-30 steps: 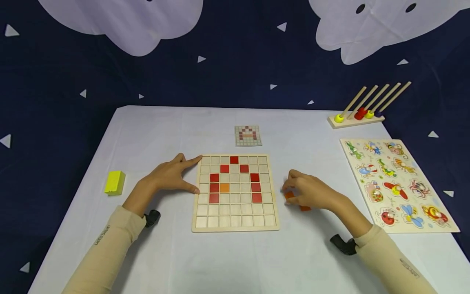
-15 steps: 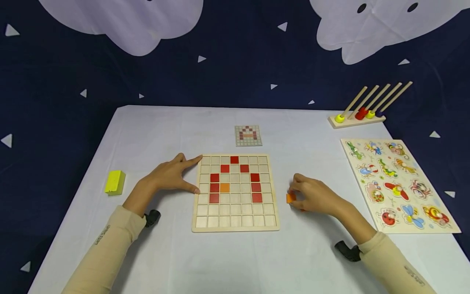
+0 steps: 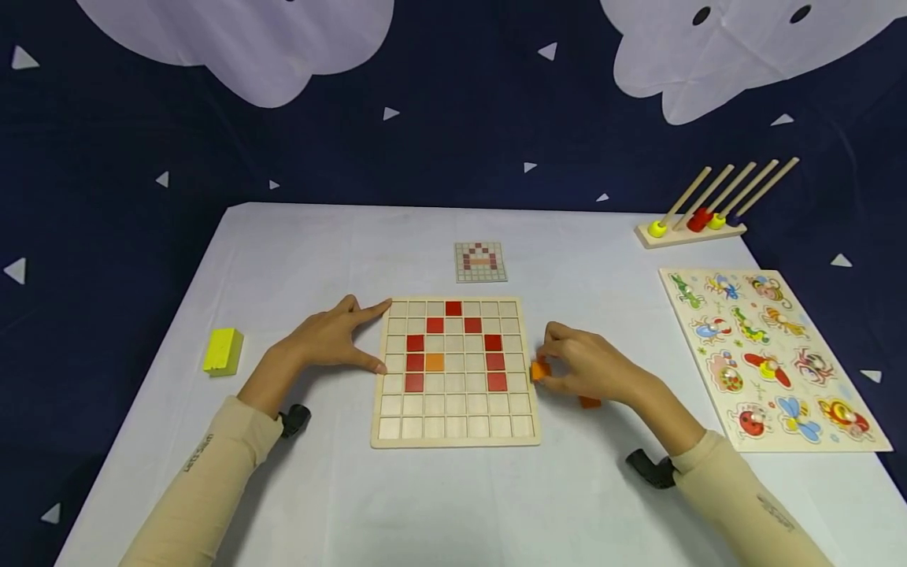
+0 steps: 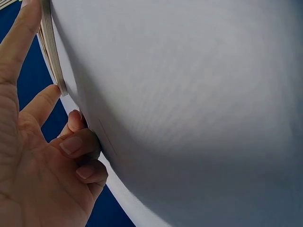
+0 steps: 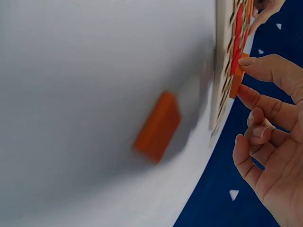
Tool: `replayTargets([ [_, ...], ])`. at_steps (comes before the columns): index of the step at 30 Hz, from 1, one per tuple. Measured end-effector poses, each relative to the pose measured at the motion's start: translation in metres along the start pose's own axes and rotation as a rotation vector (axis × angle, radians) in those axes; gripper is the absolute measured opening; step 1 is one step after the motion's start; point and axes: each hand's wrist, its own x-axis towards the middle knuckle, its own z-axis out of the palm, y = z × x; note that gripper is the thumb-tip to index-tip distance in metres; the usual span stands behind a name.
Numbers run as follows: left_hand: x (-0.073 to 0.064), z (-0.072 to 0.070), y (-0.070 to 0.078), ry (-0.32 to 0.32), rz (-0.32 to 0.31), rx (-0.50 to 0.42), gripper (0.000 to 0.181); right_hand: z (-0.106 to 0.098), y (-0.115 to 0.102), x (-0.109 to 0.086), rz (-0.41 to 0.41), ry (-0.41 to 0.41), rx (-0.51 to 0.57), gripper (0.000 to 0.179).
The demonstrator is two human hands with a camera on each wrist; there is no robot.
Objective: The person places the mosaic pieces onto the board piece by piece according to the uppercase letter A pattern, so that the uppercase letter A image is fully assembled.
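A wooden grid board (image 3: pixel 453 440) lies mid-table, with red square tiles (image 3: pixel 453 309) forming a peaked shape and one orange tile (image 3: pixel 434 362) in a cell. My left hand (image 3: pixel 327 337) rests beside it, index finger and thumb stretched to its left edge; the left wrist view shows the other fingers (image 4: pixel 81 143) folded in. Between thumb and index finger, my right hand (image 3: pixel 594 364) pinches an orange square tile (image 3: pixel 540 370) at the board's right edge. An orange block (image 3: pixel 590 402) lies on the table under that hand, larger in the right wrist view.
Behind the board lies a small pattern card (image 3: pixel 481 261). A yellow block (image 3: pixel 223 352) sits at the left. To the right are an insect picture puzzle (image 3: pixel 772 358) and a peg stand (image 3: pixel 690 235) with coloured beads. A dark cloth hangs behind the table.
My right hand has lifted an orange tile from the orange pieces and carried it left to the board's edge. The left hand has stayed in place.
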Motion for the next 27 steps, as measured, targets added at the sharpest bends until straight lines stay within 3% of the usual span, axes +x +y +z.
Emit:
replayTargets([
  [19,0.002,0.002,-0.001,-0.007,0.001,-0.005,0.118,0.001,-0.036,0.054,-0.104,-0.03,0.0,0.018],
  [27,0.001,0.0,0.0,-0.012,0.0,-0.017,0.117,0.005,-0.047,0.073,-0.096,-0.046,0.004,0.02],
])
